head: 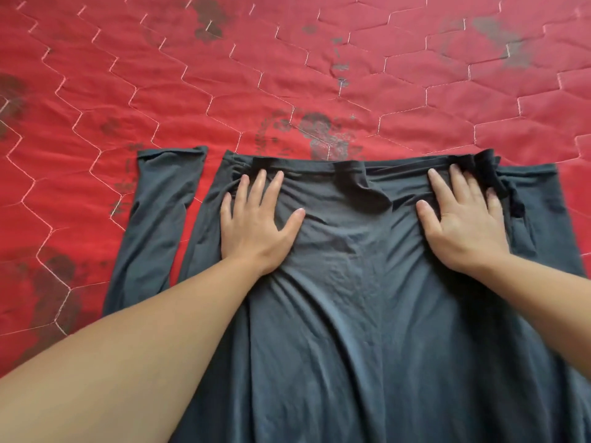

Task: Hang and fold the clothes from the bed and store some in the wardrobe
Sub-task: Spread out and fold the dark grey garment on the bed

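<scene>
A dark grey garment (345,298) lies spread on the red quilted bedcover (224,75), its far edge folded over into a band. One sleeve (160,219) stretches out flat on the left side. My left hand (256,225) presses flat on the cloth near the far left corner, fingers straight and spread. My right hand (463,225) presses flat near the far right corner, its fingertips beside a bunched dark fold (489,174).
The red bedcover has white hexagon stitching and faded dark flower prints. It fills the view beyond and to the left of the garment. No other clothes are in sight.
</scene>
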### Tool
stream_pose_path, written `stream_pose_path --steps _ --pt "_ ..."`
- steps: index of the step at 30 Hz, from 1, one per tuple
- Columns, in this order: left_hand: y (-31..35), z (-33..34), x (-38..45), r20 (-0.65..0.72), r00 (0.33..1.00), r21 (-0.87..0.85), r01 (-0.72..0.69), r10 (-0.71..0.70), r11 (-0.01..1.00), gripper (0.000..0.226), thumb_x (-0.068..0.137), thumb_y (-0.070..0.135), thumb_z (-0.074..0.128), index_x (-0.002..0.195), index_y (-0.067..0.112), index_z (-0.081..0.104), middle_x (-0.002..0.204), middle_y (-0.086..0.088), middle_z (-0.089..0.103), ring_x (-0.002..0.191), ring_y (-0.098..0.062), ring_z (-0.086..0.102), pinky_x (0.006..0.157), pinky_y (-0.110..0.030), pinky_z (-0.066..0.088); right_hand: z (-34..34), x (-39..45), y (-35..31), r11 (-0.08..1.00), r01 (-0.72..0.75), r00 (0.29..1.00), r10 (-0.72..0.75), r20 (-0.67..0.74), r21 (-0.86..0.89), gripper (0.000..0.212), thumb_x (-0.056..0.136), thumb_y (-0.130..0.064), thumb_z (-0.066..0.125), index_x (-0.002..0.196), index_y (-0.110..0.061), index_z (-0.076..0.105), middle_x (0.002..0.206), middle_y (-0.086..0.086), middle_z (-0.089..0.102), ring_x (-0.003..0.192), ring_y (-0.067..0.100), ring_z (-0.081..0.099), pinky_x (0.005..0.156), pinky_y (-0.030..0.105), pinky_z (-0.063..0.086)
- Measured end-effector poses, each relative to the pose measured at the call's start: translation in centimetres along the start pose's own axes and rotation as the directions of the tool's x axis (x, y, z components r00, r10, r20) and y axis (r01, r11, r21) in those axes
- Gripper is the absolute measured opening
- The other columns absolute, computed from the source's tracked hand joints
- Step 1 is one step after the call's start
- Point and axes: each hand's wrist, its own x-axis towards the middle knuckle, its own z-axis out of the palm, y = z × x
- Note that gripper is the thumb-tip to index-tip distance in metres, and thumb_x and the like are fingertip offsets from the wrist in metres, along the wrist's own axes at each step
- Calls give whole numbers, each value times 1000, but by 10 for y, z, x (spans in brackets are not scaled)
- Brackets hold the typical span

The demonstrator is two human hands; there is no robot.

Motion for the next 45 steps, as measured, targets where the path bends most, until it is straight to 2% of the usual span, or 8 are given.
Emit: stream_pose_path --steps 6,10,21,26,35,38,42,45 --pt "-1 2 1 -39 998 8 52 -52 999 70 91 62 33 153 35 15 163 7 7 149 -13 -2 120 -38 -2 -6 -1 -11 997 -46 997 49 -53 58 57 96 -40 28 152 -27 25 162 4 14 148 21 12 119 50 1" --pt "0 4 1 -42 996 52 84 -82 995 69 94 58 29 155 30 11 164 5 3 149 -13 -4 120 -38 -3 0 -1 -59 979 196 980 -193 -53 50 55 97 -39 30 151 -28 28 162 -2 17 149 17 12 118 47 0" --pt "2 4 1 -59 989 44 141 -138 989 70 95 57 30 155 28 11 164 3 5 150 -15 -3 120 -40 -3 -10 22 -18 997 -79 996 78 47 18 64 98 -47 24 156 -23 10 164 0 -1 150 18 -3 120 48 -3" --pt "2 3 1 -45 989 50 144 -142 988 69 94 58 29 155 30 11 164 4 3 150 -14 -4 120 -40 -4 2 -9 -84 937 348 937 -348 5 -1 65 92 -53 23 153 -28 23 162 -1 15 149 20 10 117 50 1" --pt "0 7 3 -51 988 69 149 -145 987 68 95 57 29 155 29 12 164 3 6 150 -16 -1 120 -41 -1 -24 3 -27 949 309 931 -288 -224 63 55 94 -37 41 145 -18 42 155 5 34 144 24 28 117 51 10" --pt "0 7 4 -46 990 78 135 -132 988 67 96 56 30 155 28 13 164 2 6 150 -16 0 119 -42 -1 -38 -7 37 993 65 937 -28 -347 97 53 85 -29 54 135 -15 52 140 11 48 128 33 43 107 52 26" --pt "2 1 8 30 984 135 170 -175 976 67 97 56 27 155 27 12 164 1 2 150 -19 -1 120 -48 1 -45 -24 91 803 -553 818 574 -39 220 75 80 -60 61 136 -14 44 138 16 44 129 37 39 106 52 27" --pt "30 -8 -1 31 986 120 162 -167 979 63 97 54 33 153 32 16 163 -3 5 149 -23 1 117 -54 1 -52 -34 107 739 -597 797 592 121 313 68 73 -69 63 115 -16 56 114 12 63 112 33 55 100 46 35"
